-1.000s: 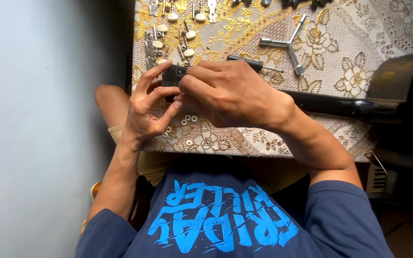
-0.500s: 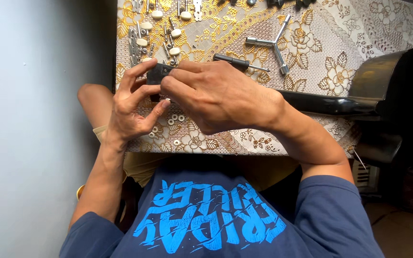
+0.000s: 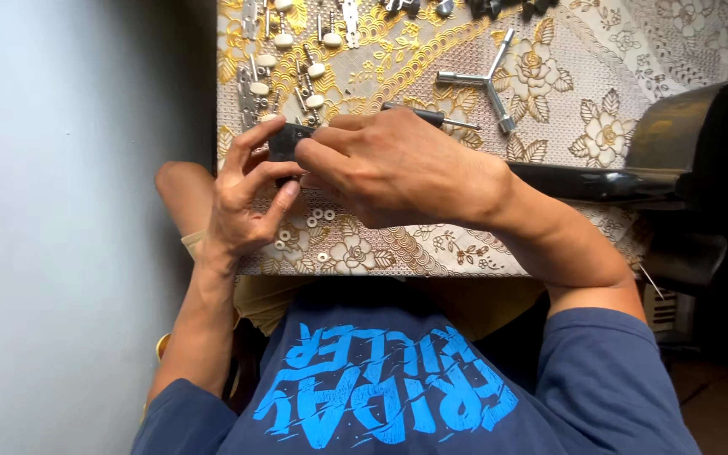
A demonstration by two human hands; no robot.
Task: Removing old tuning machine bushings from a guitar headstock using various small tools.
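Black small part [image 3: 284,141], centre-left of frame, pinched between my left hand [image 3: 246,198] and right hand [image 3: 389,164] fingertips above gold floral cloth [image 3: 549,76]. Seems rigid, light, easily dropped; best held by edges.

A plain, pale grey-blue wall [image 3: 69,227] fills the left third of the frame, evenly lit and unmarked. A table covered by a gold and cream floral cloth [image 3: 634,50] occupies the upper centre and right. At lower right, a reddish-brown floor [image 3: 722,404] lies in shadow. Light is soft, falling from the upper left.
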